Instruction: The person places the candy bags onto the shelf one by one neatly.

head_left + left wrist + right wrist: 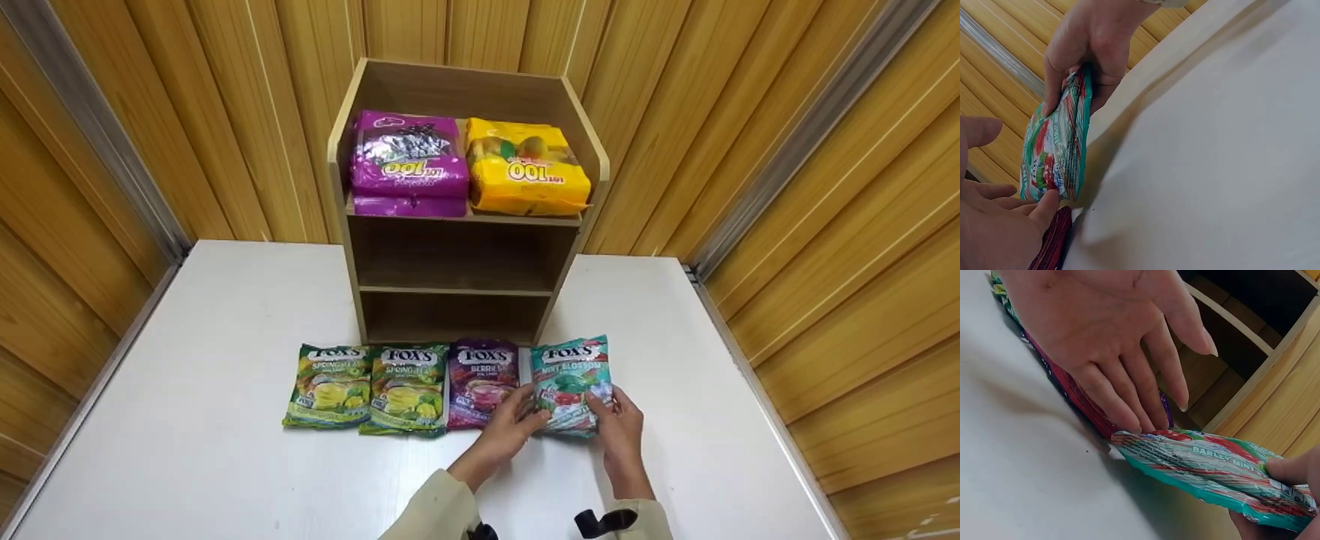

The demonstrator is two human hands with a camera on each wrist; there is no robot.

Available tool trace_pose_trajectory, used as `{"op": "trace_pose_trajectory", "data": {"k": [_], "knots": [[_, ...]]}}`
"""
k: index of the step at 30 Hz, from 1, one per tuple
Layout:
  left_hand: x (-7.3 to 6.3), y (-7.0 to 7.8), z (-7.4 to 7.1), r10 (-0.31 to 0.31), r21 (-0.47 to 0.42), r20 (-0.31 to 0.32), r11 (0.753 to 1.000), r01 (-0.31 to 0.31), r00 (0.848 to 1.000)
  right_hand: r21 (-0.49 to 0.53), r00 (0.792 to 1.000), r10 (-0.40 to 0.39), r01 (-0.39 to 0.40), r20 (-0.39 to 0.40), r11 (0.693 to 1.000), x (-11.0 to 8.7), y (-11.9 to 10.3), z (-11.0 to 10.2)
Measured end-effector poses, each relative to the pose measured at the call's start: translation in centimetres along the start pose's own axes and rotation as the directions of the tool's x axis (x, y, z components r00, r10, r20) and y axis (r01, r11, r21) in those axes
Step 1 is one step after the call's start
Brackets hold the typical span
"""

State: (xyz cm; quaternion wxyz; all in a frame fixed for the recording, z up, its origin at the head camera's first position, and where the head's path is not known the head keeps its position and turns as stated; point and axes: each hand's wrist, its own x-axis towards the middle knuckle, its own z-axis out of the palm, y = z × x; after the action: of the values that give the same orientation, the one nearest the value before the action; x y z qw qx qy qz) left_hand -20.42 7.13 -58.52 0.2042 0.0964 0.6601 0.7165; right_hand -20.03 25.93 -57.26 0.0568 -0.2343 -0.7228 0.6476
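- Wood-look panels [480,34] stand behind a white table [225,480].
- Right hand [621,431] grips the teal Mint Blossom bag [568,371], right of 3 other Fox's bags [405,390], near the shelf [457,291].
- Left hand [508,429], fingers extended, touches its edge.

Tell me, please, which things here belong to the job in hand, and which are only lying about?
Job in hand:
Mint Blossom bag, gripped by the right hand, touched by the left hand
Probably also the row beside it: Berries bag, two Spring Tea bags

Just there, it seems:
purple packet
yellow packet, both on the shelf unit
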Motion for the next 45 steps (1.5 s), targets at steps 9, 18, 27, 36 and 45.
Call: {"op": "trace_pose_trajectory", "data": {"k": [9,18,27,36,45], "knots": [[-0.2,0.0,-0.1,-0.034,-0.012,-0.025,0.999,0.034,0.999,0.091,1.0,0.019,-0.021,0.017,0.996,-1.0,-1.2,0.2],[-0.7,0.5,0.0,-0.036,-0.171,-0.038,0.985,0.029,0.999,0.219,0.997,0.015,-0.032,0.076,0.975,-2.0,-2.1,0.9],[-1.8,1.8,0.0,0.031,-0.27,-0.081,0.962,-0.052,0.996,0.267,0.991,-0.014,-0.021,0.13,0.964,-2.7,-2.5,1.5],[-2.4,2.0,-0.8,0.075,-0.271,-0.119,0.957,-0.105,0.99,0.261,0.974,-0.074,0.016,0.212,0.965,-3.0,-2.5,1.9],[-3.1,3.3,-1.9,0.12,-0.225,-0.141,0.963,-0.15,0.983,0.241,0.959,-0.09,0.024,0.268,0.97,-3.2,-3.1,2.2]]}}
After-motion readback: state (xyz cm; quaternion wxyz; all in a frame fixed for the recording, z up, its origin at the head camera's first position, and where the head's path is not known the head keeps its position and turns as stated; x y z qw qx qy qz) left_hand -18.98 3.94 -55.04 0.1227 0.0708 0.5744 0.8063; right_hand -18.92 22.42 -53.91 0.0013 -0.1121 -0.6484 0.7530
